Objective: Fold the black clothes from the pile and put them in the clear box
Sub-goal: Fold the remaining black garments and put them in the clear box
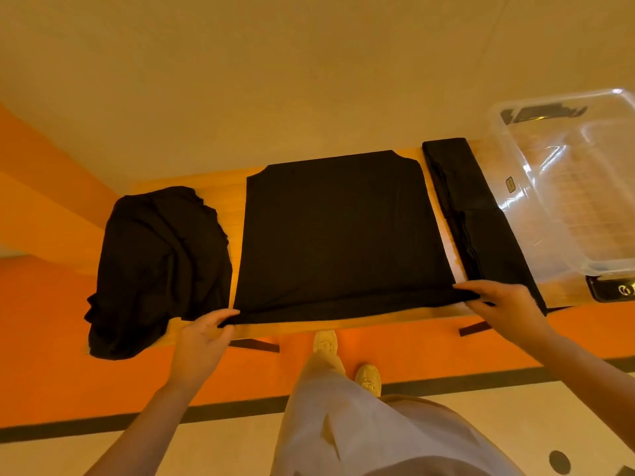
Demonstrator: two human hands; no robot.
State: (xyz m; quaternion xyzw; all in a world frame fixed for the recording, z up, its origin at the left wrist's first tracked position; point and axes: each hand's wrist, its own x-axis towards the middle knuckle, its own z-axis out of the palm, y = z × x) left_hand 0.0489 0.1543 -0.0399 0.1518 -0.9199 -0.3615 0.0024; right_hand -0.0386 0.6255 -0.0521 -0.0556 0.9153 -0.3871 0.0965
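Black shirt [343, 231] lies spread flat at centre of the wooden table [220, 187], collar end at 12 o'clock, hem along the near table edge at 6 o'clock; its left-to-right span at the hem looks about equal to its near-to-far length. Left hand [202, 338] pinches the hem's 7 o'clock corner, fingers curled onto the cloth; right hand [505, 304] grips the 5 o'clock corner, thumb on top; the hem stretches taut between them. Both hands sit on the near edge, so the whole garment lies away from the person toward 12 o'clock; neither hand is nearer, each at its own corner. Judgement: the next fold most likely carries the hem away from the body toward the collar, both hands travelling together. Unfolded black pile [154, 266] sits at 9 o'clock of the shirt, just beside it, partly hanging over the near table edge. A long folded black garment [474, 214] lies at 3 o'clock, close beside the shirt; beyond it stands the clear box [567, 187], which holds no clothes as far as I can see. Right hand is the nearer one for the later transfer to the box.
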